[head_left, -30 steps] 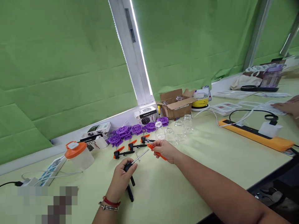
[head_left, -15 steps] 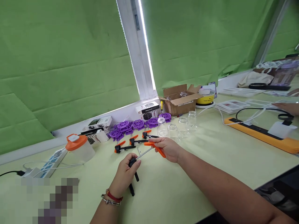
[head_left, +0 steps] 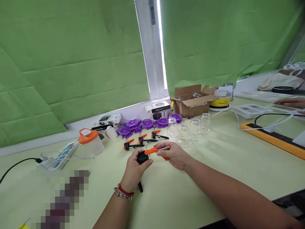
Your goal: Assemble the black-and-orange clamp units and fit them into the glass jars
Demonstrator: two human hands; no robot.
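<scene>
My left hand (head_left: 136, 167) is wrapped round a black part (head_left: 142, 157), and a dark rod (head_left: 140, 187) sticks out below the hand. With bent fingers, my right hand (head_left: 175, 155) pinches an orange two-pronged piece (head_left: 152, 150). A thin metal rod (head_left: 163, 148) runs through or along this piece; its hold on the piece is partly hidden by my fingers. The orange piece lies close against the black part, though I cannot tell whether they are joined. Just beyond my hands lie several black-and-orange assemblies (head_left: 147, 140) with black handles.
Purple round frames (head_left: 147, 123) line the back, beside printed boxes (head_left: 157, 109) and an open cardboard box (head_left: 195, 106). Several clear glass jars (head_left: 184, 136) stand right of my hands. An orange-lidded container (head_left: 91, 143) is at left, an orange power strip (head_left: 274, 140) at right. Another person's hand (head_left: 292, 102) shows at far right.
The orange piece has moved along the metal rod to the black part, and my hands have come closer together. The whole view has shifted, with the table things now further right.
</scene>
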